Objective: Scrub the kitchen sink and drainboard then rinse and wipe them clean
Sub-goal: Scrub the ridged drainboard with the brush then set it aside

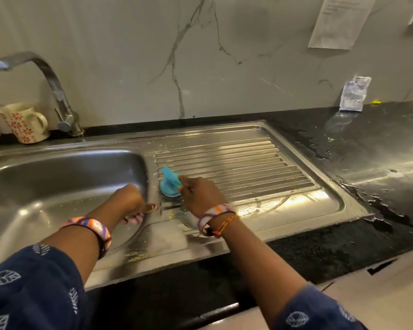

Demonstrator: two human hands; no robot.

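Head view, sweeping left to right: at ten o'clock a cream ceramic mug with red flowers [24, 122] stands beside the curved chrome tap [57, 96]. Below them, the stainless steel sink basin [57, 182] at nine o'clock. Left hand [131, 203] rests on the basin's right rim, fingers loosely curled, holding nothing. Dead centre now: right hand [200, 196] grips the round blue plastic scrubber with its upright handle [169, 184], pressed down on the near-left corner of the ribbed steel drainboard [248, 167]. Yellow specks and streaky film lie across the ribs, so by my read we're mid-scrub on the drainboard, rinsing and wiping not yet begun. Next move calls for working the scrubber along the ribs toward three o'clock, firm pressure throughout. Further right, wet black stone counter [367, 148], and at two o'clock a small white sachet [353, 94] leaning on the marble wall.
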